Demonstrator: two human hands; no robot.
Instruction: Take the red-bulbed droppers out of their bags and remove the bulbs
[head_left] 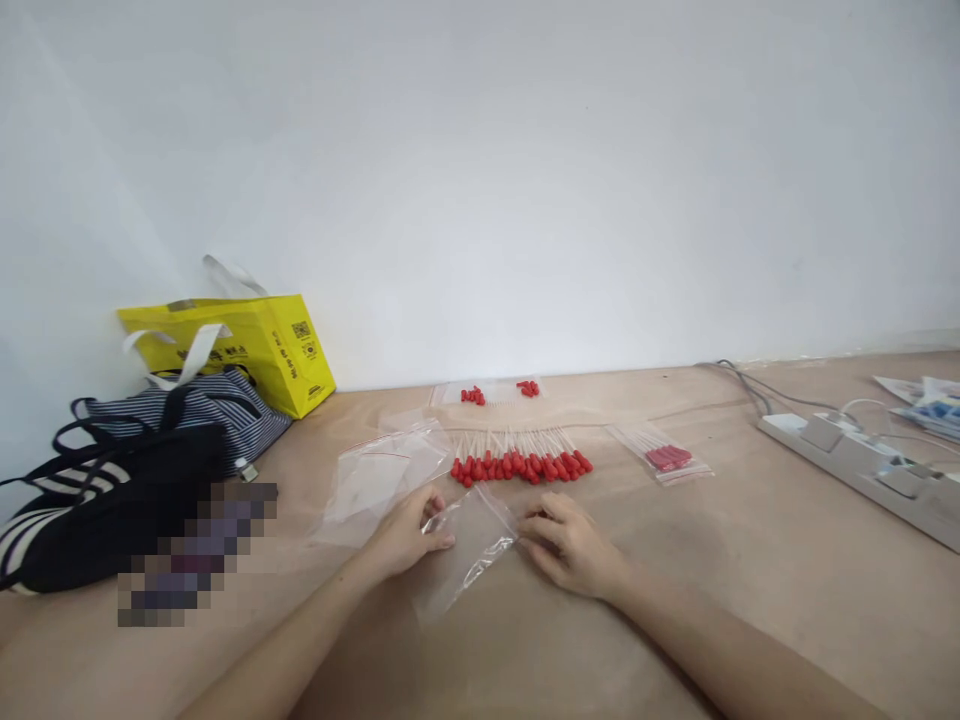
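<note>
Between the right forearm (690,615) and power strip (859,467), the worktop (765,560) offers passage. The black bag (154,500) blocks the left, red-tipped sticks (519,464) the middle.

Bag (471,545): clear thin plastic, creased, bright glare along its right side; set askew, one corner toward the sticks (517,464). Sticks: pale shafts, red tips; laid side by side in a loose row, tips facing near, some overlapping.
</note>
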